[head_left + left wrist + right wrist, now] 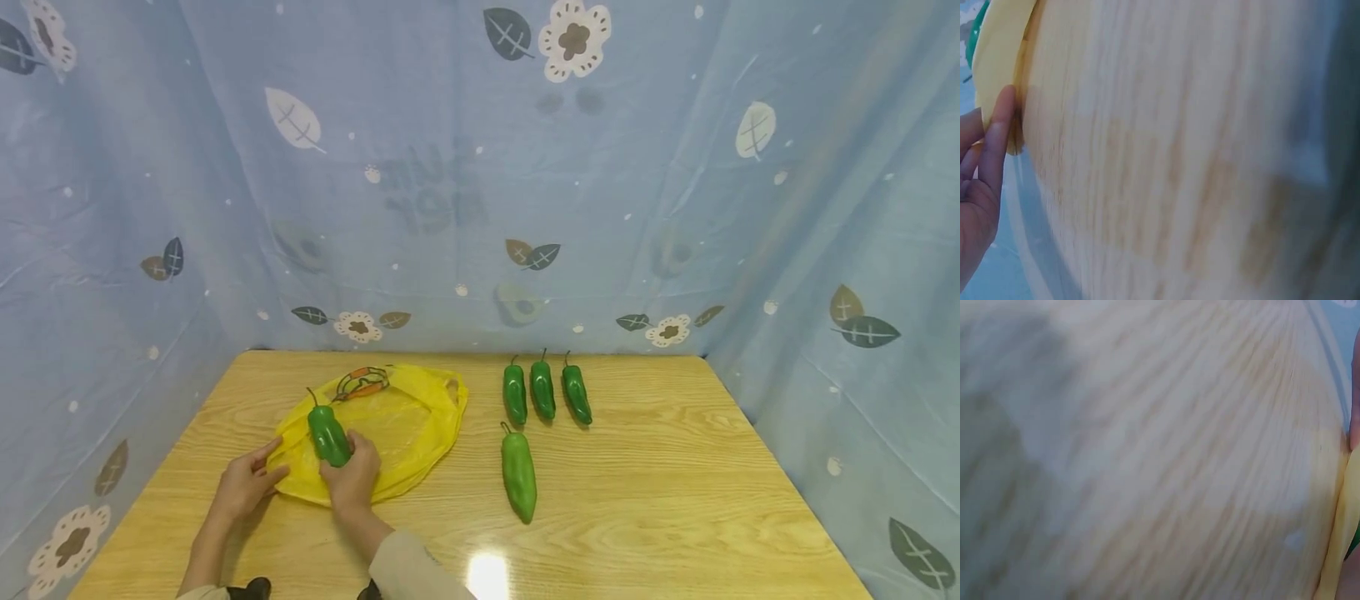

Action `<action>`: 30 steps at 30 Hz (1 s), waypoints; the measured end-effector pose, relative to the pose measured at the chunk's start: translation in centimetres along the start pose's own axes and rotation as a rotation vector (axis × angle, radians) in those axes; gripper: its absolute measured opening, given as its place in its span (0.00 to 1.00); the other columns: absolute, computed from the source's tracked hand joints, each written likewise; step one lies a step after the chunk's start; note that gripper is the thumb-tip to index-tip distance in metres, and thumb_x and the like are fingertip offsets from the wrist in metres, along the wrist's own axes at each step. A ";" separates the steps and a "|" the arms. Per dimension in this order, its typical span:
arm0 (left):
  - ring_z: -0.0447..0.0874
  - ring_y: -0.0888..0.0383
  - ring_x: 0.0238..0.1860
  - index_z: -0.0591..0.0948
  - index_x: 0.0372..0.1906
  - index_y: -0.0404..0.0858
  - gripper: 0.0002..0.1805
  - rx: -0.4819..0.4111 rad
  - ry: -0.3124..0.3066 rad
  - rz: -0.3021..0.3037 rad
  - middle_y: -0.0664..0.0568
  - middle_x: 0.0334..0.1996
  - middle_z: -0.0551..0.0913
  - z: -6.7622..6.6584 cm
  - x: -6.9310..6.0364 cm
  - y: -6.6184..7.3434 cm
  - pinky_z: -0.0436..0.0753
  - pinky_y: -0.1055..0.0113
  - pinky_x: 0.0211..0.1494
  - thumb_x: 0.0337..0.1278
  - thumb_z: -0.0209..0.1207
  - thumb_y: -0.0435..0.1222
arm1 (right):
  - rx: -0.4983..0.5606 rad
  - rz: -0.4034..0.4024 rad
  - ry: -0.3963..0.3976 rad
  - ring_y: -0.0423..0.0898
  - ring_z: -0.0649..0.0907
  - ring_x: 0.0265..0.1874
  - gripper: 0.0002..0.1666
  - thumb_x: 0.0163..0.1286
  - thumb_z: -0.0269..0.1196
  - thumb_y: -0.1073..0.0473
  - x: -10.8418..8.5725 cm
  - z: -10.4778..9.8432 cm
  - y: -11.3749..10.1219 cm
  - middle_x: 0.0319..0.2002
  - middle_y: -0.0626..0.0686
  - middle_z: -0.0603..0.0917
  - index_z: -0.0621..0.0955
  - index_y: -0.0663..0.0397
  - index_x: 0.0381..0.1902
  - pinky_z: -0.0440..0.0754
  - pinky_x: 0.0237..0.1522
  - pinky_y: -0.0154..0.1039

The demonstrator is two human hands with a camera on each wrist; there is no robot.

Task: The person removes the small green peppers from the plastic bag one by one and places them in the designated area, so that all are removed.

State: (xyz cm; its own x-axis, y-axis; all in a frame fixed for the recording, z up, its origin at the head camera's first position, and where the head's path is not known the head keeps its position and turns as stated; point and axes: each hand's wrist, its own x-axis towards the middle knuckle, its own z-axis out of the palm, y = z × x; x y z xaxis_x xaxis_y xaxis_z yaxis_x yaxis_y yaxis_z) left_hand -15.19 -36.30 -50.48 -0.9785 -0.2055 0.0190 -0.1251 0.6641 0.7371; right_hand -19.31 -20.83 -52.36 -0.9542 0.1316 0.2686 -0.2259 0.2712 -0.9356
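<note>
A yellow plastic bag lies flat on the left of the table. My left hand pinches its left edge; the left wrist view shows the fingers against the yellow bag. Over the bag, my right hand grips the lower end of a glossy dark green pepper, its stem pointing away from me. In the right wrist view, only a bit of that hand and the bag's edge shows at the right side.
Three slim dark green peppers, including the leftmost one, lie side by side near the table's back edge. A larger light green pepper lies in front of them. A blue patterned curtain surrounds the wooden table.
</note>
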 end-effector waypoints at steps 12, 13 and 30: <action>0.55 0.66 0.18 0.64 0.67 0.24 0.32 -0.023 0.001 0.023 0.55 0.18 0.57 0.1 0.1 -0.3 0.77 0.75 0.24 0.61 0.60 0.31 | 0.082 -0.103 -0.071 0.40 0.83 0.37 0.26 0.49 0.70 0.69 1.0 -0.6 1.1 0.41 0.54 0.87 0.83 0.63 0.50 0.83 0.36 0.31; 0.55 0.65 0.18 0.64 0.67 0.24 0.32 -0.014 0.002 0.027 0.55 0.18 0.57 0.0 0.2 -0.3 0.76 0.74 0.24 0.61 0.60 0.31 | 0.082 -0.110 -0.064 0.40 0.83 0.36 0.25 0.49 0.71 0.68 1.1 -0.6 1.2 0.40 0.53 0.87 0.84 0.62 0.49 0.83 0.35 0.31; 0.81 0.47 0.38 0.63 0.67 0.24 0.31 -0.024 -0.015 -0.010 0.17 0.48 0.71 -0.1 0.1 0.3 0.85 0.72 0.32 0.63 0.59 0.31 | 0.146 -0.209 -0.064 0.33 0.76 0.29 0.18 0.49 0.74 0.60 1.2 -1.2 1.6 0.32 0.44 0.80 0.79 0.54 0.36 0.78 0.28 0.26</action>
State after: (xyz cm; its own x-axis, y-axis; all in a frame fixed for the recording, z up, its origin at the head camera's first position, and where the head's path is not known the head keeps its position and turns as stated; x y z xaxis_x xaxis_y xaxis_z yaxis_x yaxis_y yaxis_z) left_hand -15.31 -36.17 -50.16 -0.9796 -0.2009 0.0016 -0.1309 0.6446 0.7533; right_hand -20.63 -19.10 -53.28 -0.8934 0.0258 0.4485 -0.4405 0.1455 -0.8859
